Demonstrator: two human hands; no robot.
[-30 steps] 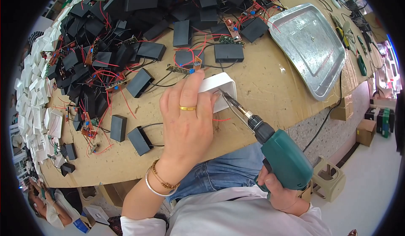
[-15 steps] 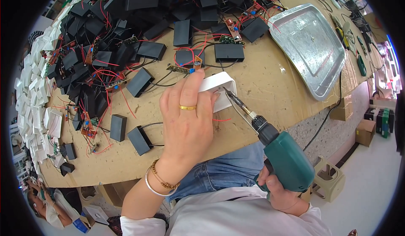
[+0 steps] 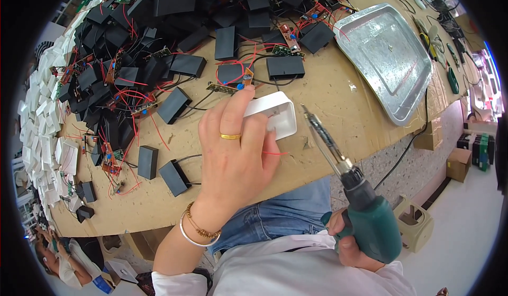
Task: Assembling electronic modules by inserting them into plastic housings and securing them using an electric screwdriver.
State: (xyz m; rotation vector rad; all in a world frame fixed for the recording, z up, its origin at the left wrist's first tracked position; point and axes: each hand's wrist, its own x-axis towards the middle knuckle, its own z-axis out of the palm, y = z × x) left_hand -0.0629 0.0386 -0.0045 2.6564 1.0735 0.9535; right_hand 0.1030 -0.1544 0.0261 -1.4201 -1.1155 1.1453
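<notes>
Dozens of small white cases [image 3: 42, 113] lie heaped along the far left. Next to them spreads a pile of black boxes [image 3: 174, 3], thin red and black wires trailing between them and narrow circuit boards [image 3: 110, 161]; those wires look easy to snag or tear.

Near the middle, the left hand [image 3: 230, 142] curls over the near-left part of an open white case [image 3: 286, 118], fingers bent around its wall; the exact thumb contact is hidden. This case is at the table's [image 3: 132, 206] near side, its hollow facing the person. It looks like light, stiff plastic, smooth enough to skid, so holding the outer walls away from the opening seems soundest.

Just right of it, a slim metal tip [image 3: 321, 132] stands apart from the case, probably hot and not for touching. Behind it, the right hand [image 3: 346, 251] wraps the handle of a green gun-shaped tool [image 3: 377, 230], which looks bulky and somewhat front-heavy; the handle is the place to grip. Farther right lies a shallow metal tray [image 3: 402, 73], rigid and likely slick.
</notes>
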